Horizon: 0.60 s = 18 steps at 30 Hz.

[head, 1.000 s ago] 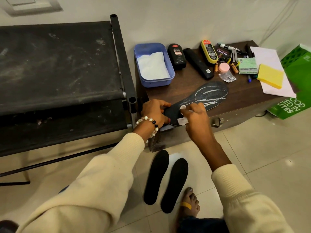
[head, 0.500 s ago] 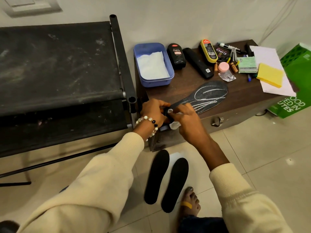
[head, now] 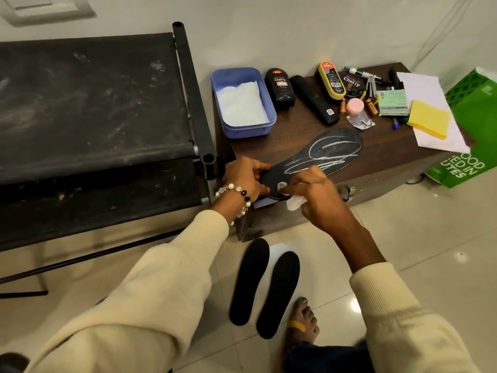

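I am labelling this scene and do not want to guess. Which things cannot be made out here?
All in the head view, the only one:
1. The heel of the insole: covered by the left hand and the right hand.
2. The white wipe: mostly hidden in the right hand's fingers.
3. The green bag: cut by the right edge, print incomplete.
4. Small print on the black bottle: too small.

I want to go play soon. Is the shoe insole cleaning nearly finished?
Done: the heel end of the dark flat insole on the brown wooden table looks plain black. In hand: the left hand holds that heel while the right hand pinches a crumpled white wipe against it. Left: white scribbly streaks cover the toe half. Two black insoles lie on the floor; whether they are cleaned is unclear.
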{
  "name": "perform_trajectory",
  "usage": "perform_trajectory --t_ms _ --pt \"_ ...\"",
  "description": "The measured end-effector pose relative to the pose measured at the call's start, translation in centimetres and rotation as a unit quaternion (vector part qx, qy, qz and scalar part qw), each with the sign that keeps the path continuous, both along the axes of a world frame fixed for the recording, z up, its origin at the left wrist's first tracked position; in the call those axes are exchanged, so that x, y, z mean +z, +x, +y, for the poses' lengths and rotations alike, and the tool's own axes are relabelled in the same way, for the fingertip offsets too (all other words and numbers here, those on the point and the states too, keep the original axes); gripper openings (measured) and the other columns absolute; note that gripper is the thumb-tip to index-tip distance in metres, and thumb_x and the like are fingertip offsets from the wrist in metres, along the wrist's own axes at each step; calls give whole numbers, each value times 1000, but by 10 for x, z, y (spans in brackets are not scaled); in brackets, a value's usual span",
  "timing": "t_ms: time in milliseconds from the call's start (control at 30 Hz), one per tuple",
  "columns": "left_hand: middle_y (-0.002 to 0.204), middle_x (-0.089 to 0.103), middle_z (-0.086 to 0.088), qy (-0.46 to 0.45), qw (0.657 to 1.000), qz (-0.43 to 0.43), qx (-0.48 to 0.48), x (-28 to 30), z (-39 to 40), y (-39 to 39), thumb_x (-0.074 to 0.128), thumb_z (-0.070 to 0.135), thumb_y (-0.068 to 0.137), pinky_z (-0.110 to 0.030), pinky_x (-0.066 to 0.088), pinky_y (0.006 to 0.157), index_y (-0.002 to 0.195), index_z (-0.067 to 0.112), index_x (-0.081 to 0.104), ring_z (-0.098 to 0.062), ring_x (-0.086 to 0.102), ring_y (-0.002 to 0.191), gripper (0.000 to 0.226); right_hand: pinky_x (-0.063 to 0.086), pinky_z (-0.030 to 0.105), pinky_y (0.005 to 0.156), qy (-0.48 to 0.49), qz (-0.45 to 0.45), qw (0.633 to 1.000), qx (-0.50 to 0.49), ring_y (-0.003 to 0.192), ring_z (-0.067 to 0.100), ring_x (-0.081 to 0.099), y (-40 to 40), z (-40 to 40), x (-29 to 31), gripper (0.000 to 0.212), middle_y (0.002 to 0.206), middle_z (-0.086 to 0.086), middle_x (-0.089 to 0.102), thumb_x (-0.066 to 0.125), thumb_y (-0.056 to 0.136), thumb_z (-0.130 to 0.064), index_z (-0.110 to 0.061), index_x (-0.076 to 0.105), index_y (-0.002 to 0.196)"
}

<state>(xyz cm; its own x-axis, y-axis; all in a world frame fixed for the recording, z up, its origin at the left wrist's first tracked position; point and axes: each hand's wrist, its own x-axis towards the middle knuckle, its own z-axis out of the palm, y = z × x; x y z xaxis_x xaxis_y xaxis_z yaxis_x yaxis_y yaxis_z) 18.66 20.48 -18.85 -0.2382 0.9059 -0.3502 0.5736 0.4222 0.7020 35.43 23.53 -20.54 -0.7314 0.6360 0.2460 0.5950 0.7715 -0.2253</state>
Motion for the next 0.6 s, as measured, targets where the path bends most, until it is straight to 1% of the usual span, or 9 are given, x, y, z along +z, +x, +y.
perform_trajectory --t_ms 33,67,133,233,300,367,467,533,600 --pt "125 63 -7 -3 1000 1 -2 0 0 0 80 7 75 -29 45 102 132 18 57 -19 59 114 62 37 21 58 8 -15 999 -36 75 29 54 5 3 -1 27 73 10 65 59 62 4 -2 75 83" --pt "125 63 -7 -6 1000 3 -4 0 1 -1 80 7 76 -30 45 103 133 18 57 -20 59 114 63 43 26 58 11 -37 996 -76 71 36 56 7 5 -4 35 72 12 64 67 50 14 0 75 82" --pt "126 63 -6 -9 1000 8 -7 0 1 0 80 8 76 -31 45 103 133 19 56 -20 58 115 63 46 30 56 13 -42 993 -112 67 39 57 4 4 -7 45 71 15 63 72 37 21 2 73 78" --pt "125 63 -6 -7 1000 11 -7 -1 3 1 80 8 75 -33 47 102 133 18 57 -20 59 114 62 36 25 54 -1 -27 1000 -14 64 35 57 -6 -3 1 29 72 11 63 62 55 5 -1 75 81" --pt "124 64 -6 -4 1000 11 -5 -3 4 1 80 8 75 -33 48 100 132 18 58 -20 59 113 62 34 26 56 -21 -8 999 23 62 34 56 -3 -1 6 31 71 9 65 48 68 -8 -4 76 81" --pt "123 65 -4 1 1000 14 -5 -4 4 0 80 8 75 -32 48 99 130 18 60 -20 60 112 60 37 29 59 -40 -8 999 -25 68 38 56 2 5 6 31 73 12 66 50 67 -4 -3 76 85" --pt "120 66 -3 14 1000 13 5 -7 5 1 77 10 79 -29 49 97 128 19 61 -19 61 108 53 37 33 77 -28 -37 980 -195 98 40 47 -2 11 -8 40 98 20 62 56 72 11 1 69 108" --pt "120 66 -3 21 1000 13 15 -8 5 2 77 12 79 -30 49 97 127 19 62 -19 61 108 50 38 33 81 -37 -66 976 -204 107 35 43 -16 9 -12 42 110 18 57 57 78 9 0 63 118" --pt "119 67 -4 29 999 9 23 -10 5 4 78 13 79 -33 50 97 125 18 64 -19 62 108 49 41 34 73 -50 -92 985 -139 99 38 48 -29 5 -8 38 104 19 58 64 73 8 1 66 111"
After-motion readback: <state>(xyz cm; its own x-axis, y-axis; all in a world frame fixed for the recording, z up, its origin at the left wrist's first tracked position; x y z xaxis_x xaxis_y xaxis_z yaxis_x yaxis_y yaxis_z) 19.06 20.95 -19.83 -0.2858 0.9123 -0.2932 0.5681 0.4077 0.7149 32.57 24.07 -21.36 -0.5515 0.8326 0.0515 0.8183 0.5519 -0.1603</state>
